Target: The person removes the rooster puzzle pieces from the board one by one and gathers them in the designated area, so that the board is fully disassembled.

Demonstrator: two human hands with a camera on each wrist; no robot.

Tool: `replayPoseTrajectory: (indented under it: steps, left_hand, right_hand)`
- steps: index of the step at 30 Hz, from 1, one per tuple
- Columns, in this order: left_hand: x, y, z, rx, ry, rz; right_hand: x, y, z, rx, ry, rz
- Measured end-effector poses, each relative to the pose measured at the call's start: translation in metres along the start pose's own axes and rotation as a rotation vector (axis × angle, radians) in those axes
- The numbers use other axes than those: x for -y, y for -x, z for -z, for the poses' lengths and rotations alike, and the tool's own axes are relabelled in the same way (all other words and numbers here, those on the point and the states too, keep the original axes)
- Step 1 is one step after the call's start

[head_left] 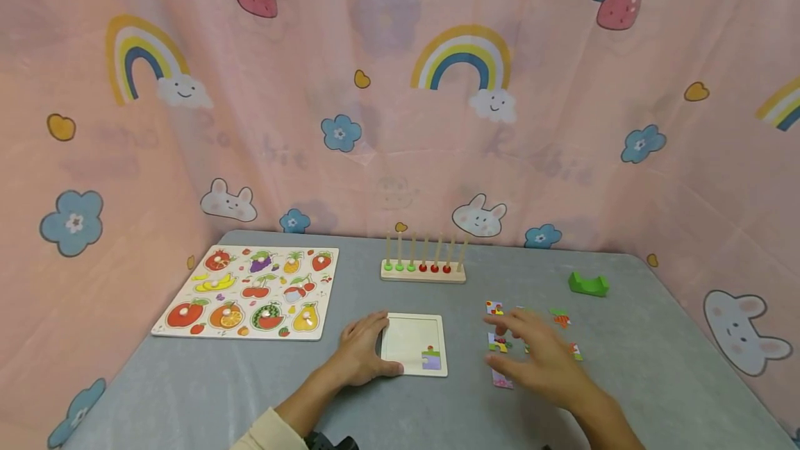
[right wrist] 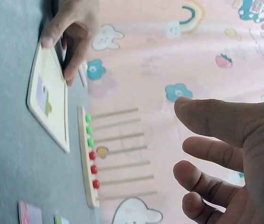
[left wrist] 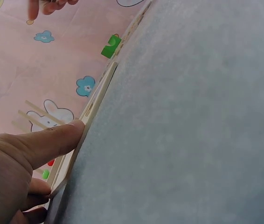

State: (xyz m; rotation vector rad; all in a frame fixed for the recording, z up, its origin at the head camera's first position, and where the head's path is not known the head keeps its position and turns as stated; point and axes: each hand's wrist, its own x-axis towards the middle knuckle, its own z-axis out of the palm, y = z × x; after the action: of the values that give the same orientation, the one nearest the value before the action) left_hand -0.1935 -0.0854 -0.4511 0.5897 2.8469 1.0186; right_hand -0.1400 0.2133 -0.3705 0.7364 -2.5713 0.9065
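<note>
A square wooden puzzle tray (head_left: 406, 337) lies on the table in front of me. One purple and green jigsaw piece (head_left: 431, 360) sits in its lower right corner. My left hand (head_left: 362, 351) grips the tray's left side, thumb at the near edge and fingers at the far corner. In the left wrist view, the thumb (left wrist: 62, 140) presses on the tray's rim. My right hand (head_left: 542, 361) hovers over several loose jigsaw pieces (head_left: 498, 343), partly hiding them. Its fingers are spread and slightly bent, with nothing between them in the right wrist view. A pink piece (head_left: 503, 380) lies below the thumb.
At the left lies a fruit peg puzzle board (head_left: 240, 290). Behind the tray stands a wooden counting rack (head_left: 423, 275) with green and red beads on upright rods. A green block (head_left: 588, 285) is at the back right. A pink patterned curtain (head_left: 387, 179) hangs behind the table.
</note>
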Motion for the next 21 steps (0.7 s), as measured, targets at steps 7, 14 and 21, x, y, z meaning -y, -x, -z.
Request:
replayPoseTrajectory:
  steps: [7, 14, 21]
  left_hand:
    - [0.000, 0.000, 0.001, 0.002, 0.003, -0.003]
    - [0.000, 0.000, 0.001, 0.005, 0.005, 0.007]
    - [-0.001, 0.000, 0.001, 0.009, 0.005, 0.003]
  right_hand:
    - [0.009, -0.015, -0.020, 0.035, -0.057, -0.017]
    - [0.010, -0.026, -0.042, 0.105, -0.109, -0.035]
    - [0.006, -0.029, -0.061, 0.100, -0.154, -0.011]
